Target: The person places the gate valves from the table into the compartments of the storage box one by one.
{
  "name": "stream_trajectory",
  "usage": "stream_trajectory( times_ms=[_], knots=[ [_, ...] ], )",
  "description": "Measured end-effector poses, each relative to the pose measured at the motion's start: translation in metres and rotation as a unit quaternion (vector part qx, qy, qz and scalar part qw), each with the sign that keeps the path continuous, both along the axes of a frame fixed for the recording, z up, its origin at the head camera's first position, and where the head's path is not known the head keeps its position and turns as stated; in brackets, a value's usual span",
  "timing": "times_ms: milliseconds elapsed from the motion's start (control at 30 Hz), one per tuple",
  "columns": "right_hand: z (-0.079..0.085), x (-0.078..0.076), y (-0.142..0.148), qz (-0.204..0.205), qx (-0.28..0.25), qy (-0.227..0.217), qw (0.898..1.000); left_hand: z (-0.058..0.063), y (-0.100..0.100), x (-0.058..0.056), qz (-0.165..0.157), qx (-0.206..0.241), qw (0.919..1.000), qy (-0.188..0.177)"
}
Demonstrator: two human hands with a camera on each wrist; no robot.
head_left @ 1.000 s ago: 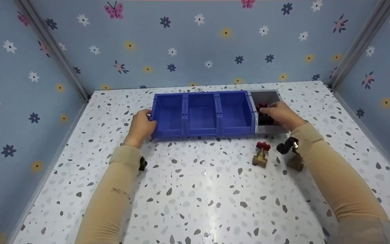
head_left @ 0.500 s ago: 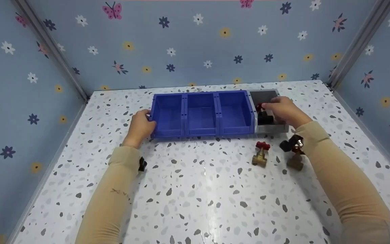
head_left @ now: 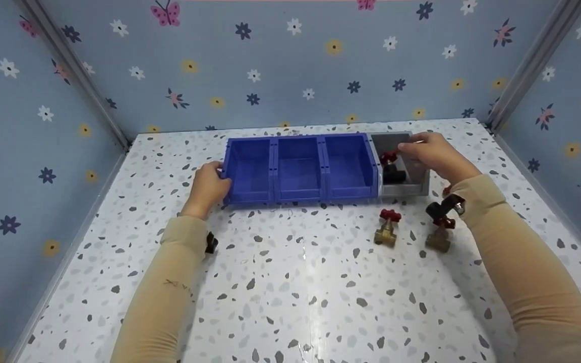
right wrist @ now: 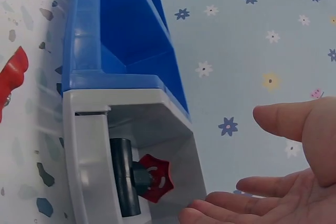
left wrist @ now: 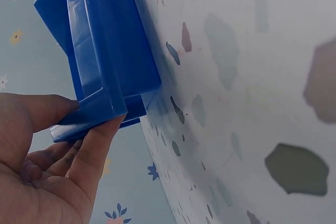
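Observation:
My left hand (head_left: 206, 189) pinches the left side of the leftmost blue bin (head_left: 251, 171), thumb on one face and fingers beneath, as the left wrist view (left wrist: 58, 156) shows. Three blue bins and a grey bin (head_left: 405, 190) stand joined in a row. Inside the grey bin lies a dark valve (head_left: 394, 175) with a red handwheel (right wrist: 156, 178). At that bin's right edge, my right hand (head_left: 434, 154) holds nothing; in the right wrist view its thumb and fingers are spread apart.
In front of the grey bin, a brass valve (head_left: 386, 236) with a red handwheel lies on the speckled table (head_left: 280, 282). Another brass valve (head_left: 438, 241) lies to its right, partly behind the right wrist camera. Flower-patterned walls (head_left: 290, 65) enclose the table.
My right hand has come off the dark valve and moved right to the grey bin's edge, leaving the valve inside. My left hand stays on the blue bin.

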State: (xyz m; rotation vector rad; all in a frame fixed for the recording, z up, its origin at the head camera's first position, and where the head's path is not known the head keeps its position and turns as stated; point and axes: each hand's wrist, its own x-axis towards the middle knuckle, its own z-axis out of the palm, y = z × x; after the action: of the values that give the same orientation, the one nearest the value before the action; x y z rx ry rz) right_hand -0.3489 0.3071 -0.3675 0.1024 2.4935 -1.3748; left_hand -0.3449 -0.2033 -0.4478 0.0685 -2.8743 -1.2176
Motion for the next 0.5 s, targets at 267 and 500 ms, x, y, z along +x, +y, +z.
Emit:
stream_trajectory(
  times_ms=[267,500],
  knots=[
    [0.009,0.004,0.009,-0.011,-0.008,-0.002,1.000,0.002,0.001,0.001,0.000,0.006,1.0000,0.000],
    [0.012,0.007,0.021,-0.006,-0.006,0.002,1.000,0.000,0.000,0.001,0.002,0.008,0.9999,0.006]
  ],
)
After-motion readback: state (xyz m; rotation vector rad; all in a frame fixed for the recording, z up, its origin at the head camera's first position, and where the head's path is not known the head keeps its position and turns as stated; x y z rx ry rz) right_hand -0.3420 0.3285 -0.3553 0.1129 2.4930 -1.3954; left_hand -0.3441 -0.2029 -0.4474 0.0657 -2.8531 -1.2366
